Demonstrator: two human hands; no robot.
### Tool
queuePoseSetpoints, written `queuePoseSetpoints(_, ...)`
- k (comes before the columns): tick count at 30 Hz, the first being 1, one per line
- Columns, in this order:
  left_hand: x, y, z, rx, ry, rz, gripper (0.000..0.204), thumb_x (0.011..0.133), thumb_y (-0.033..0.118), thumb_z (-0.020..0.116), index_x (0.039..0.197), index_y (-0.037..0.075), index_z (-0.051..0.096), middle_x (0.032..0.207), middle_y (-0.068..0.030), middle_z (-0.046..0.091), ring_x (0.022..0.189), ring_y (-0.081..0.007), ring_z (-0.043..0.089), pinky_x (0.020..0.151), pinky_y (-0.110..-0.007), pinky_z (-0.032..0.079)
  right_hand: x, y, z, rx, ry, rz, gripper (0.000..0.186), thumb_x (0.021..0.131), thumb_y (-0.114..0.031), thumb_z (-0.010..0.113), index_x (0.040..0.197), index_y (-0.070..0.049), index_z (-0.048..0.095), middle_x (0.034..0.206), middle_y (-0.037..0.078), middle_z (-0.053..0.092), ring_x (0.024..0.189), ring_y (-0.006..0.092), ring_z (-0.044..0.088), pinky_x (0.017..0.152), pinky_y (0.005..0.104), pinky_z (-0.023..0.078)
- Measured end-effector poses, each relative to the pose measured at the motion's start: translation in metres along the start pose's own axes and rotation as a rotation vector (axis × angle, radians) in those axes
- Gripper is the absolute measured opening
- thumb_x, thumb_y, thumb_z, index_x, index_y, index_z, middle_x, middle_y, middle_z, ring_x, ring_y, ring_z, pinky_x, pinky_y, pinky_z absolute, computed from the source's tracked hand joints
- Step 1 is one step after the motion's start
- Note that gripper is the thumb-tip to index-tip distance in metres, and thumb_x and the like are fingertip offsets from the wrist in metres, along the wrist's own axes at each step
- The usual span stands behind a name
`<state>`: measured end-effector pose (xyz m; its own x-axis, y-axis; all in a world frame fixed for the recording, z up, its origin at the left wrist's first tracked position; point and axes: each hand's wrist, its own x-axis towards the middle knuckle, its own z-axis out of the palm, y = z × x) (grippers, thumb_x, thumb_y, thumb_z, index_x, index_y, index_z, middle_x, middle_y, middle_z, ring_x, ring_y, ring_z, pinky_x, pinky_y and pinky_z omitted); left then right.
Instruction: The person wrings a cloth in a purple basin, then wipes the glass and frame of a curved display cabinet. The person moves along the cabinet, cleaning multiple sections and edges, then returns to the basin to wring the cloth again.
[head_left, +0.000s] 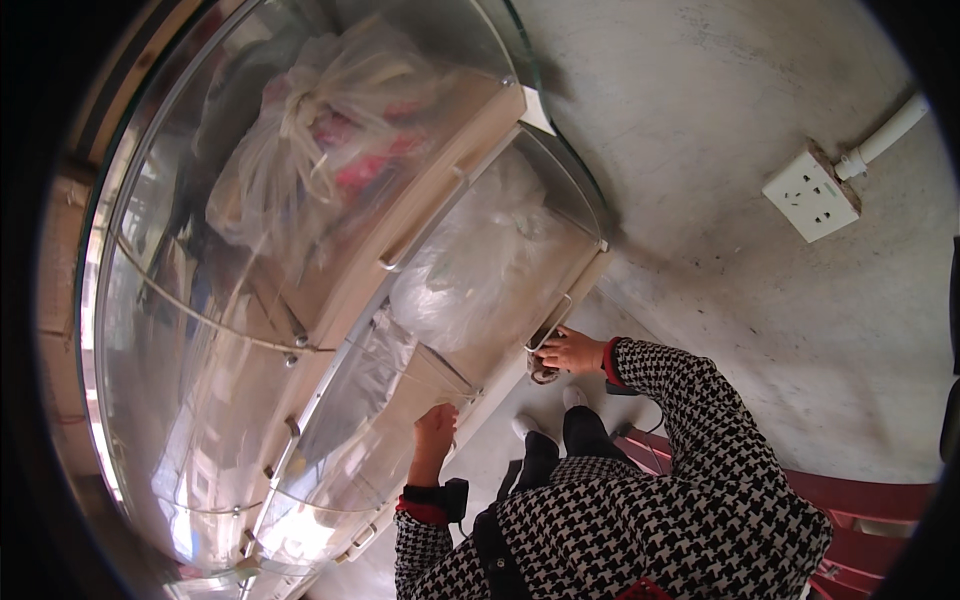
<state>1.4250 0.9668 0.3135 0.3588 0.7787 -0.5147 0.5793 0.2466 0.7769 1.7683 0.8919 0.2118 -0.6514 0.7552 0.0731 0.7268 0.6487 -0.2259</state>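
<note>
One crumpled brown-grey wad [543, 372], rag-like though too small to name for certain, lies at the right hand [574, 353] in the head view, outside the far right part of the glass display case [577, 270]. It looks soft, limp and light, so I judge that it folds under pressure, is unlikely to break, and needs only a loose squeeze; the best hold is probably the thick bunched middle, with the fingers spread over the top, since a pinch at a loose edge would let the rest sag. Its surface looks dull, so it should not be very slippery. The right fingers [549, 352] reach leftward across its far side and seem closed down on it, with most of the visible bulk on their near left side; the thumb's place is hard to make out. Just beyond them, the metal handle [551, 321] sits on the case's front edge, and whether the wad touches it I cannot tell. The left hand [435, 430] hovers nearer and farther left, beside the same front edge, its fingers loosely curled; whether they hold anything or touch the glass is unclear. The wad is well apart from them.
</note>
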Motion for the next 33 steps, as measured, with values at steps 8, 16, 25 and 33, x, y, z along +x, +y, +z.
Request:
queuePoseSetpoints(8,0.005,0.005,-0.002,-0.084,0.064,-0.194,0.036,0.09,0.027,0.047,0.086,-0.006,0.06,0.076,-0.0124,0.064,0.063,-0.0181,0.063,0.053,-0.027,0.051,-0.036,0.038,-0.03,-0.075,-0.106,0.13,0.018,0.069,-0.013,0.058,0.087,-0.014,0.057,0.128,-0.001,0.044,0.121,0.0196,0.036,0.096,0.0497,0.029)
queuePoseSetpoints(16,0.003,0.009,-0.006,-0.083,0.052,-0.145,0.037,0.09,0.028,0.047,0.086,-0.006,0.06,0.075,-0.0127,0.064,0.063,-0.0186,0.063,0.052,-0.028,0.051,-0.058,0.082,-0.044,-0.059,-0.193,0.568,0.015,0.073,-0.015,0.054,0.087,-0.012,0.057,0.118,0.004,0.049,0.111,0.02,0.044,0.092,0.0483,0.035)
queuePoseSetpoints(25,0.002,0.007,-0.008,-0.082,0.044,-0.144,0.036,0.09,0.028,0.047,0.085,-0.006,0.061,0.074,-0.0122,0.064,0.062,-0.0185,0.063,0.051,-0.028,0.052,-0.151,0.092,-0.045,0.585,0.432,1.452,0.03,0.075,-0.017,0.053,0.101,-0.003,0.059,0.093,0.019,0.061,0.081,0.0338,0.06,0.07,0.0411,0.048)
queuePoseSetpoints(33,0.004,0.007,-0.008,-0.043,0.049,-0.153,0.036,0.09,0.027,0.047,0.085,-0.005,0.061,0.074,-0.0116,0.064,0.062,-0.0179,0.063,0.051,-0.027,0.051,-0.059,0.078,-0.045,0.627,0.797,1.179,0.026,0.083,-0.023,0.049,0.093,0.001,0.054,0.083,0.024,0.059,0.083,0.0413,0.055,0.072,0.0432,0.044)
